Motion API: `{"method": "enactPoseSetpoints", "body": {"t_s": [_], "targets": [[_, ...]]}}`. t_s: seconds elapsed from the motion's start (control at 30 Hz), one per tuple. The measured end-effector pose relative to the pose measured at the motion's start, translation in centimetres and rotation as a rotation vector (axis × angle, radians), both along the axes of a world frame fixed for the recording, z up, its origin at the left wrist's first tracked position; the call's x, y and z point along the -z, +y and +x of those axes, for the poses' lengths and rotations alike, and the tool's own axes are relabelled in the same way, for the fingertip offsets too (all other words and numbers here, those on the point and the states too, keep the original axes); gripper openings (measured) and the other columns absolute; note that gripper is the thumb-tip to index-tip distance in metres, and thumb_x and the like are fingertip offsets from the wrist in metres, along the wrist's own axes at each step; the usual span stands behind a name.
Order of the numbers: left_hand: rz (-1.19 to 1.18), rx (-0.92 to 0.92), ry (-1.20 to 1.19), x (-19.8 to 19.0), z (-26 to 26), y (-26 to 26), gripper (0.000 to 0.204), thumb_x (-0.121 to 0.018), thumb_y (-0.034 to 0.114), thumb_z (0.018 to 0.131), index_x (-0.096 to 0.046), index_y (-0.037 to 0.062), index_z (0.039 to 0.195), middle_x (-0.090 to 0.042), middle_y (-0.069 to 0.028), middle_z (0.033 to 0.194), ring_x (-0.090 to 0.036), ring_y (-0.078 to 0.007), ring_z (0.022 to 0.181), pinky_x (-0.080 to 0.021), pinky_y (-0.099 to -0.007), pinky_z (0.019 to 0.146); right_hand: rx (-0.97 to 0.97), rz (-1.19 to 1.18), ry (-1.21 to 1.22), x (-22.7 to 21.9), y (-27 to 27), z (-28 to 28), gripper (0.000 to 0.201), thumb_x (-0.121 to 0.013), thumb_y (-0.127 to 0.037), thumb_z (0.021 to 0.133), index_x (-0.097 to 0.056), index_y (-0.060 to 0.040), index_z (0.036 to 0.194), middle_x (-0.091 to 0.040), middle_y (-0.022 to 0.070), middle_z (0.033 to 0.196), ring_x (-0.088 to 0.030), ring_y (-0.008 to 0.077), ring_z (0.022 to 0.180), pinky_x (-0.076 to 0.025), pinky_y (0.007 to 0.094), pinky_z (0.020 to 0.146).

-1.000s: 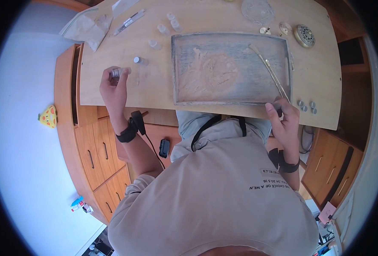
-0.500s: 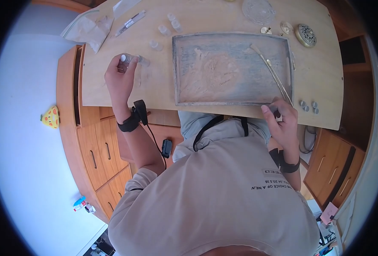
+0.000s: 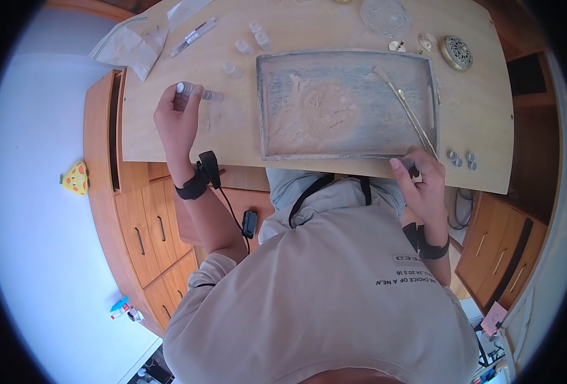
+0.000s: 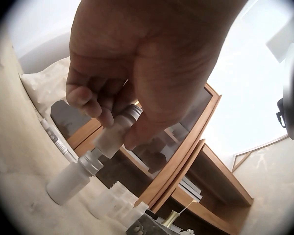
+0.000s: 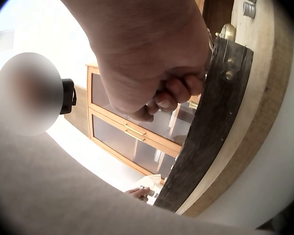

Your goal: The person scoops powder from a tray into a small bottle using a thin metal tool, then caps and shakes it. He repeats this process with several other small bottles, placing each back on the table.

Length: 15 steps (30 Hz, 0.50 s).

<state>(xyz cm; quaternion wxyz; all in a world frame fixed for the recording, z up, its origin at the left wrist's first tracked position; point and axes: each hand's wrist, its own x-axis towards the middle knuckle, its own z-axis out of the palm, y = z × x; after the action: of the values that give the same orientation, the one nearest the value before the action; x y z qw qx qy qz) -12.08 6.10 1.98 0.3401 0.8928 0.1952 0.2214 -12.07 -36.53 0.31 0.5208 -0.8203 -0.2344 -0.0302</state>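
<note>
My left hand (image 3: 177, 125) pinches a small clear vial (image 4: 112, 137) between thumb and fingers, its ridged silver cap at the upper end. Just beyond the held vial, a second silver-capped vial (image 4: 71, 181) stands on the table; whether the two touch I cannot tell. Loosely curled, my right hand (image 3: 423, 179) is by the front right corner of the wooden tray (image 3: 335, 155). The right wrist view shows its fingers (image 5: 174, 95) beside the dark tray side, with nothing visible in them; the inside of the palm is hidden.
Pale powder (image 3: 328, 109) and two thin gold tools (image 3: 415, 118) lie in the tray. Silver caps (image 3: 461, 160) sit to its right. Beyond are small vials (image 3: 245, 47), a pen (image 3: 194, 37), a plastic bag (image 3: 136, 48), a glass dish (image 3: 386, 16) and a round gold lid (image 3: 457, 52).
My left hand has moved away from the table's front edge and slightly right with the vial, over to the standing capped vial. The right hand has shifted only slightly left.
</note>
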Motion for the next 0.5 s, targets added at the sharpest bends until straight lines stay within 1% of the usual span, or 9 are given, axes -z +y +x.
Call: {"method": "enactPoseSetpoints", "body": {"t_s": [0.23,0.33,0.5], "targets": [[0.025,-0.025,0.075,0.4,0.0,-0.3,0.024,-0.075,0.022,0.093,-0.069,-0.0016,0.097,-0.062,0.0014,0.074,-0.05,-0.0056,0.068,-0.041,-0.0233,0.063,0.0,-0.004,0.012,-0.2,0.2,0.0,0.024,-0.073,-0.001,0.087,-0.054,0.0016,0.074,-0.05,0.0077,0.063,-0.046,0.0171,0.052,-0.036,0.0309,0.049],[0.026,-0.021,0.08,0.5,0.0,-0.1,0.023,-0.076,0.02,0.092,-0.069,-0.0013,0.097,-0.063,0.0014,0.074,-0.051,-0.0056,0.068,-0.041,-0.0233,0.063,0.009,-0.006,0.015,-0.1,0.2,0.0,0.023,-0.073,-0.001,0.087,-0.054,0.0015,0.074,-0.05,0.0076,0.063,-0.047,0.0171,0.052,-0.036,0.0309,0.049],[0.066,0.014,0.096,1.1,-0.1,0.5,0.022,-0.079,0.016,0.088,-0.07,-0.0005,0.098,-0.067,-0.0009,0.077,-0.057,-0.0068,0.072,-0.047,-0.0244,0.068,0.005,-0.014,0.018,0.1,0.1,0.0,0.023,-0.073,-0.002,0.087,-0.054,0.0012,0.074,-0.051,0.0077,0.064,-0.047,0.0171,0.052,-0.037,0.0309,0.049]]}}
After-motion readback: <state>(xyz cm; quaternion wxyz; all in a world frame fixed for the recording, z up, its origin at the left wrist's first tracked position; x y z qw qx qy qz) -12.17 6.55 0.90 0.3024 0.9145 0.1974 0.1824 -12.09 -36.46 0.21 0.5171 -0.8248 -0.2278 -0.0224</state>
